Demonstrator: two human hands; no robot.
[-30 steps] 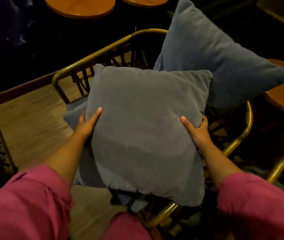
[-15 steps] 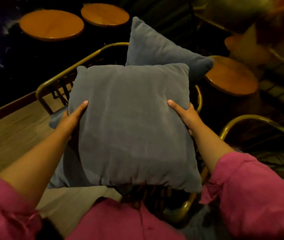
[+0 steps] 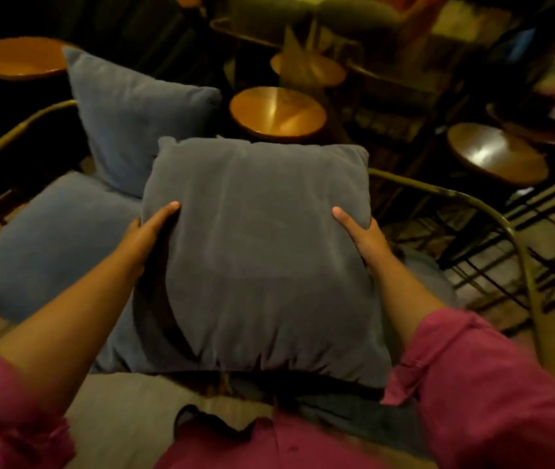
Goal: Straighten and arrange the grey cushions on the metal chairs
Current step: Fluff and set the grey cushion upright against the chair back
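The cushion (image 3: 256, 262) hangs in mid-air between both hands, over the chair (image 3: 492, 211) to the right. The left hand (image 3: 144, 235) and right hand (image 3: 365, 236) each clamp a side edge; a loose pinch on the soft, plush square could let it sag or slip. Two more cushions (image 3: 134, 120) sit left; round wooden stools (image 3: 278, 111) stand beyond.

Square grey cushion (image 3: 262, 258) held flat facing camera; second cushion (image 3: 134, 113) upright behind-left; third cushion (image 3: 49, 238) lying flat on left metal chair (image 3: 15, 130).
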